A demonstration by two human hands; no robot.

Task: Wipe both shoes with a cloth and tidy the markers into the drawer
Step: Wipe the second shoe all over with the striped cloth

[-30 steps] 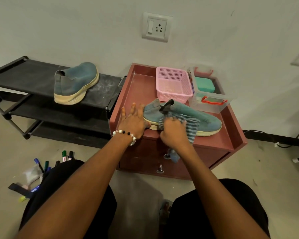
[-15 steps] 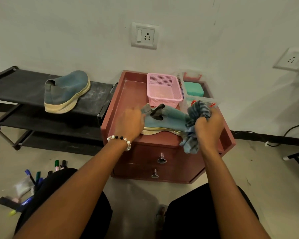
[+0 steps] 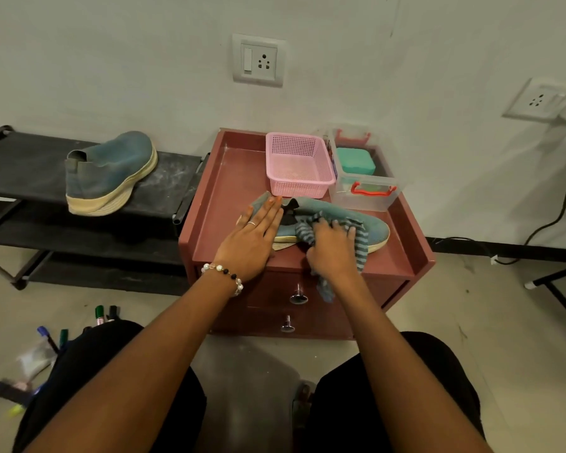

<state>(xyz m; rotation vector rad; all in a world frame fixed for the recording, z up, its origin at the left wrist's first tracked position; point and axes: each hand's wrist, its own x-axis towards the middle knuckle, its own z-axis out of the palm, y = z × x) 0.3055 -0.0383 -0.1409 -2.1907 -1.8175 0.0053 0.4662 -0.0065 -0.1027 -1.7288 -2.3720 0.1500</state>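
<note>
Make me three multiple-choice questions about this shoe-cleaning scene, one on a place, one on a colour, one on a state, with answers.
1. Where is the second shoe?
A. on the black rack
B. in the basket
C. on the floor

2. What colour is the basket?
A. green
B. pink
C. black

3. What does the right hand hold?
A. a marker
B. nothing
C. the striped cloth

Answers: 1 A, it rests on the rack's top shelf. 2 B, its mesh is pink. 3 C, the striped cloth is pressed on the shoe atop the drawer cabinet.
</note>
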